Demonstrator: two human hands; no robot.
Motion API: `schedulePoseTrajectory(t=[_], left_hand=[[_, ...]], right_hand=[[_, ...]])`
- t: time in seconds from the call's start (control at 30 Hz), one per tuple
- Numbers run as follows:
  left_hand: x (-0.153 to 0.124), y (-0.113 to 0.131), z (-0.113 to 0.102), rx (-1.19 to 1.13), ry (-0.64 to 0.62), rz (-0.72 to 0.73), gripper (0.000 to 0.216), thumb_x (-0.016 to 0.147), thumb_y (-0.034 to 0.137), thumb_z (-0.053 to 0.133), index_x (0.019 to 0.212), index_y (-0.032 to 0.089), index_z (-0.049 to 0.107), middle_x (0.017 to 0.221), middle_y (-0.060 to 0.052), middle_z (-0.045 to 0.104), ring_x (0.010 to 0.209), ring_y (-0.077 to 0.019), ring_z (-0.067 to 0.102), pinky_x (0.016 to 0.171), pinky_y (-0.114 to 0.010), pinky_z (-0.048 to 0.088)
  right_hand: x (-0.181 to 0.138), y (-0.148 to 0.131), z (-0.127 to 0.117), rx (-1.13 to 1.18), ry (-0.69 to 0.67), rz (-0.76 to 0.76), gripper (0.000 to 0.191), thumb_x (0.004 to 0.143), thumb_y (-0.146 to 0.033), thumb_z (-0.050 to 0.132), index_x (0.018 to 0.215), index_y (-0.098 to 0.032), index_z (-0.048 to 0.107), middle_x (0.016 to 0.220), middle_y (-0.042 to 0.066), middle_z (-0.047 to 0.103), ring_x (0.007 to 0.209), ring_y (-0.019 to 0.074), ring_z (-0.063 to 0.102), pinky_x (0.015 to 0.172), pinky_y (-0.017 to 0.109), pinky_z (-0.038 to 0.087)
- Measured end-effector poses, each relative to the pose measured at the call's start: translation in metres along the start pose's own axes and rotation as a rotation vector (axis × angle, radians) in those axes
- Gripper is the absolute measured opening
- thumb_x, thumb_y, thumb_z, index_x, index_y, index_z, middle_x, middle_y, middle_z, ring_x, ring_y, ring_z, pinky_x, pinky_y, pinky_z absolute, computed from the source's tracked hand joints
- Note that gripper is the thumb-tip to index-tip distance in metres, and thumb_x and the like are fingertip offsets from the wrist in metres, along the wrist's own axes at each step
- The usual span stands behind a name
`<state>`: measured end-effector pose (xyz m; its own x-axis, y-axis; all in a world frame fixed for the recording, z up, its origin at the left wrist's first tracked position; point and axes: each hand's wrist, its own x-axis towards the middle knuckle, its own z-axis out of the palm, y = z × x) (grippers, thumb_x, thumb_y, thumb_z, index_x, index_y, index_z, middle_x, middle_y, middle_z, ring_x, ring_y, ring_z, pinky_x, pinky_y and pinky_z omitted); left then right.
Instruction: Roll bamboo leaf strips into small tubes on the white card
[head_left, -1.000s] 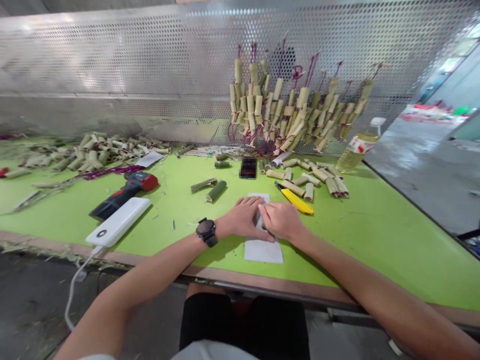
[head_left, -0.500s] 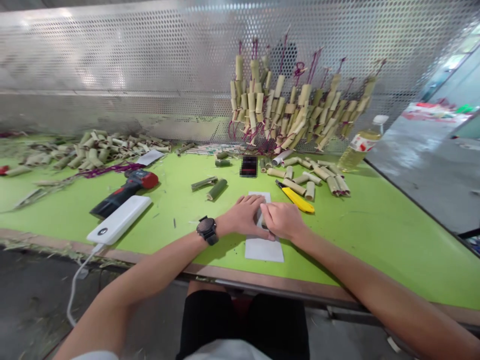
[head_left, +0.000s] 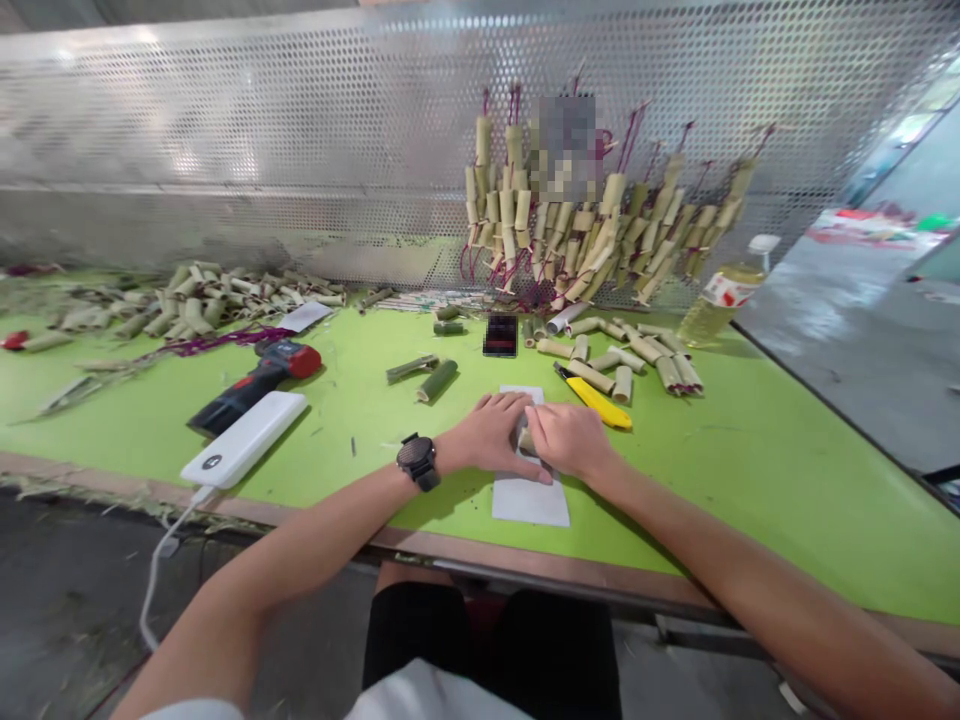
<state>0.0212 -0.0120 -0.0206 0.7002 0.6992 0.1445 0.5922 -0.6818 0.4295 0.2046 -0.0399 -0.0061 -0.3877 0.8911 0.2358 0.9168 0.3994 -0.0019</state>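
Observation:
My left hand (head_left: 499, 435) lies spread on a white paper-like sheet (head_left: 531, 505), its thumb stretched out to the right. Closed fingers of my right hand (head_left: 568, 437) grip a short bamboo piece (head_left: 527, 441) against the sheet. Most of that piece is hidden by both hands. Just beyond my right hand rests a yellow utility knife (head_left: 600, 403). Two green bamboo pieces lie left of the sheet, one of them a short tube (head_left: 437, 381).
On the left are a cordless drill (head_left: 259, 385), a white power bank (head_left: 244, 440) with a cable, and a bamboo pile (head_left: 187, 300). Strung bamboo (head_left: 517, 205) hangs on the perforated metal panel (head_left: 300, 130). A bottle of yellowish liquid (head_left: 724, 295) stands right of loose bamboo tubes (head_left: 645, 350).
My right hand has shifted slightly, and more of the bamboo piece shows between my hands. My left hand stays spread on the sheet. The whole view has moved a little.

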Motion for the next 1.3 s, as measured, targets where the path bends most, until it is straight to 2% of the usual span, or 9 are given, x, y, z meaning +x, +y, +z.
schedulePoseTrajectory(t=[0.2,0.33,0.43,0.57,0.73,0.83,0.97,1.17,1.3], left_hand=[[0.002,0.001,-0.005,0.01,0.004,-0.004,0.103,0.067,0.093,0.071,0.139,0.019,0.057,0.15,-0.018,0.055,0.141,-0.0416,0.049,0.12,-0.056,0.033],[0.003,-0.002,-0.003,0.019,-0.012,-0.017,0.113,0.067,0.091,0.073,0.15,0.018,0.048,0.16,-0.019,0.046,0.15,-0.0413,0.039,0.124,-0.057,0.028],[0.003,-0.004,-0.001,0.028,-0.03,-0.048,0.123,0.065,0.087,0.077,0.157,0.015,0.04,0.163,-0.021,0.042,0.153,-0.0417,0.035,0.126,-0.058,0.025],[0.003,-0.003,-0.001,0.016,-0.016,-0.037,0.118,0.066,0.088,0.076,0.155,0.017,0.043,0.162,-0.02,0.043,0.152,-0.0416,0.037,0.125,-0.057,0.026],[0.002,0.0,-0.002,0.009,0.026,0.018,0.106,0.066,0.092,0.072,0.142,0.02,0.056,0.152,-0.017,0.054,0.144,-0.0401,0.047,0.122,-0.055,0.032],[0.001,0.002,-0.001,-0.012,0.016,0.012,0.108,0.065,0.093,0.073,0.145,0.022,0.053,0.155,-0.016,0.052,0.147,-0.0406,0.043,0.123,-0.056,0.03],[0.001,0.004,0.002,-0.018,-0.006,-0.012,0.119,0.063,0.093,0.074,0.152,0.02,0.046,0.161,-0.018,0.045,0.151,-0.0408,0.038,0.126,-0.056,0.025],[0.002,0.004,0.002,0.0,-0.004,-0.019,0.114,0.061,0.095,0.072,0.143,0.018,0.053,0.151,-0.019,0.054,0.143,-0.0429,0.046,0.123,-0.057,0.029],[0.001,0.004,0.001,-0.019,0.014,0.018,0.11,0.063,0.094,0.073,0.143,0.021,0.054,0.15,-0.016,0.055,0.142,-0.0413,0.048,0.122,-0.055,0.031]], right_hand=[[0.017,-0.001,0.0,-0.032,-0.001,0.002,0.056,0.109,-0.032,0.028,0.098,-0.015,0.08,0.093,0.012,0.08,0.077,0.0195,0.069,0.06,0.031,0.032],[0.006,-0.004,-0.003,-0.013,0.031,-0.044,0.051,0.109,-0.032,0.033,0.101,-0.013,0.08,0.09,0.011,0.08,0.079,0.0197,0.07,0.062,0.031,0.035],[-0.002,-0.01,-0.005,0.02,-0.024,-0.032,0.054,0.109,-0.032,0.03,0.096,-0.013,0.08,0.086,0.01,0.079,0.072,0.018,0.068,0.059,0.03,0.035],[0.005,-0.014,-0.007,-0.004,-0.096,0.019,0.059,0.11,-0.029,0.025,0.097,-0.013,0.081,0.088,0.012,0.08,0.072,0.0188,0.07,0.058,0.031,0.035],[0.016,-0.008,-0.005,-0.053,-0.027,0.026,0.052,0.107,-0.03,0.032,0.099,-0.014,0.081,0.096,0.013,0.081,0.08,0.021,0.071,0.06,0.033,0.033],[0.007,-0.006,-0.005,-0.028,0.017,-0.008,0.049,0.106,-0.03,0.035,0.094,-0.015,0.08,0.089,0.011,0.08,0.076,0.0196,0.069,0.062,0.032,0.032],[0.0,-0.005,-0.001,0.006,-0.026,-0.04,0.052,0.107,-0.029,0.032,0.089,-0.015,0.078,0.083,0.01,0.078,0.071,0.0177,0.066,0.06,0.031,0.031],[0.02,0.006,0.006,-0.073,-0.01,0.004,0.049,0.106,-0.029,0.033,0.091,-0.015,0.077,0.092,0.012,0.079,0.077,0.0211,0.067,0.061,0.033,0.029],[0.007,0.004,0.001,-0.039,0.061,-0.02,0.047,0.105,-0.03,0.034,0.088,-0.016,0.075,0.087,0.011,0.078,0.072,0.019,0.066,0.061,0.033,0.029]])
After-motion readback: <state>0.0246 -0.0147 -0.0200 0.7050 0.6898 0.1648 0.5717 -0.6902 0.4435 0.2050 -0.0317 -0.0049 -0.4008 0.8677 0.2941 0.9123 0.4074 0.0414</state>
